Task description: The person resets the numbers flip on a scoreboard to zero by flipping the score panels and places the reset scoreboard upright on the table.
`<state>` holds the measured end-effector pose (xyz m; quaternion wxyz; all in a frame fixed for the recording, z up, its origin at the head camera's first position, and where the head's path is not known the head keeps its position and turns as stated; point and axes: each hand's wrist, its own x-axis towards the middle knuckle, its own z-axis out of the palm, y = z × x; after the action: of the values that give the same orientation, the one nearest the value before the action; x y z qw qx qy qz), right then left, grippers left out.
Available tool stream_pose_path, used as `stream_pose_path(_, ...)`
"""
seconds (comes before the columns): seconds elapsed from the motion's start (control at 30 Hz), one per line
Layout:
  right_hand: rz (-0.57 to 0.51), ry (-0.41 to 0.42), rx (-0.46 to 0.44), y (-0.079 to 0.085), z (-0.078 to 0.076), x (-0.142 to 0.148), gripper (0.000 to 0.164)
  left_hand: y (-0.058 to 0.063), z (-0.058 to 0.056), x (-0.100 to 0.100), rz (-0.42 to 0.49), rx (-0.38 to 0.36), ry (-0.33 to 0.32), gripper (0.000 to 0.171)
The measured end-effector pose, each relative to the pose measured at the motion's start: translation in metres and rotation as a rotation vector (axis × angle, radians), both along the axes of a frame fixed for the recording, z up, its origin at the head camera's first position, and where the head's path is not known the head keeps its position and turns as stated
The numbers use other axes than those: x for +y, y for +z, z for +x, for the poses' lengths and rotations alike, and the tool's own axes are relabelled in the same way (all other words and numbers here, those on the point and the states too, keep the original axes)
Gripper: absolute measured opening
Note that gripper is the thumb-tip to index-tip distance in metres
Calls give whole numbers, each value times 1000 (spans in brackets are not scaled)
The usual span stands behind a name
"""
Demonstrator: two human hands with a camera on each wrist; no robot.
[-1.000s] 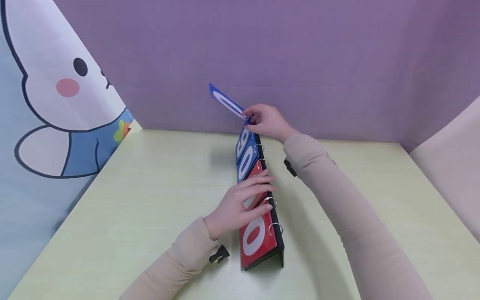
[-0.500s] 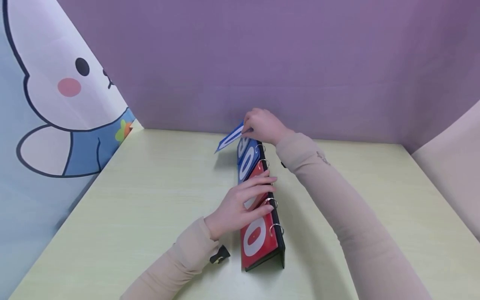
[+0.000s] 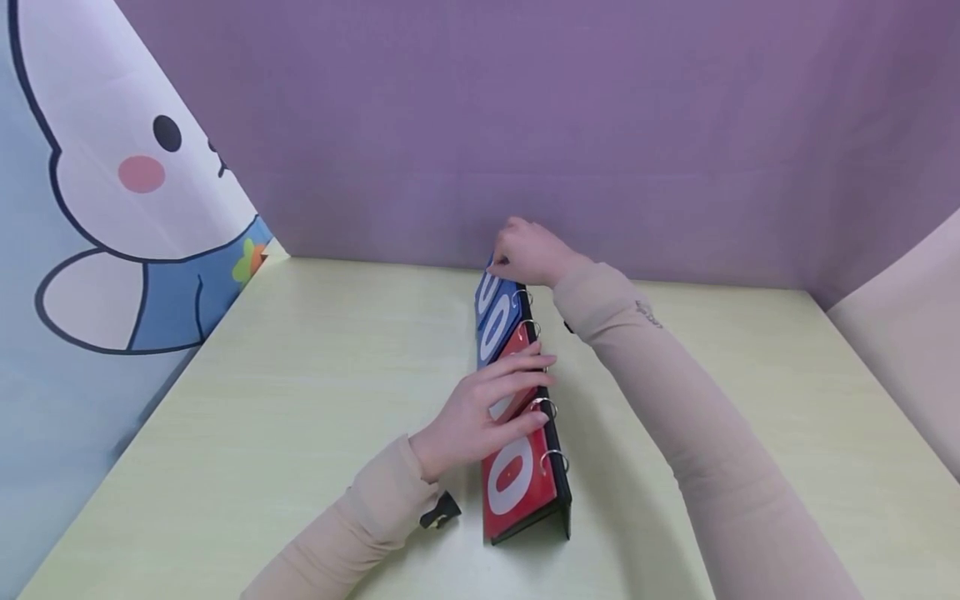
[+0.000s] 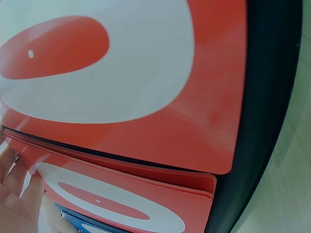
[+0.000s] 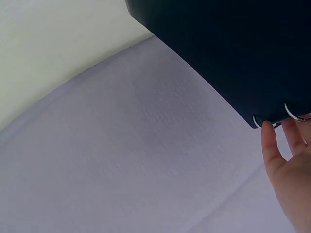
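A flip scoreboard (image 3: 551, 437) stands like a tent on the table, running away from me. Its red number cards (image 3: 522, 479) are nearer and its blue number cards (image 3: 501, 325) farther, with white zeros showing. My left hand (image 3: 480, 408) lies over the middle, its mostly straight fingers reaching across the ringed top edge. At the far end my right hand (image 3: 531, 250) pinches the top of the last blue card with bent fingers. In the right wrist view, the fingers (image 5: 270, 141) are at the metal rings, below the black back panel (image 5: 218, 48).
The pale table (image 3: 337, 375) extends on both sides of the scoreboard. A purple backdrop (image 3: 600, 125) rises behind it, close to my right hand. A cartoon-printed cloth (image 3: 90, 275) hangs at the left. A small black device (image 3: 441, 510) is at the left wrist.
The far blue card has swung from sticking up and out at the left down flat onto its stack, now covering the digit beneath. My right hand moved slightly with it; the left hand stayed put.
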<state>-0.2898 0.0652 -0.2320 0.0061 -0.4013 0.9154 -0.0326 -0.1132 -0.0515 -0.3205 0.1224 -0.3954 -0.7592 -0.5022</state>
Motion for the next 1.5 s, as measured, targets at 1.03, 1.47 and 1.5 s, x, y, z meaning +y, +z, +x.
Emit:
stream_pose_path(1.03,-836,-16,-269,-94,109,87,26,3,-4,-14,17,-122,-8,34)
stream_pose_path(1.47,-552,162,-361,-43,149,107,57,36,-94,-47,-70,-560,286,51)
stream_pose_path(1.5,-521,177,-372,-38,154,108,59,38,-103,-47,-92,-576,315,53)
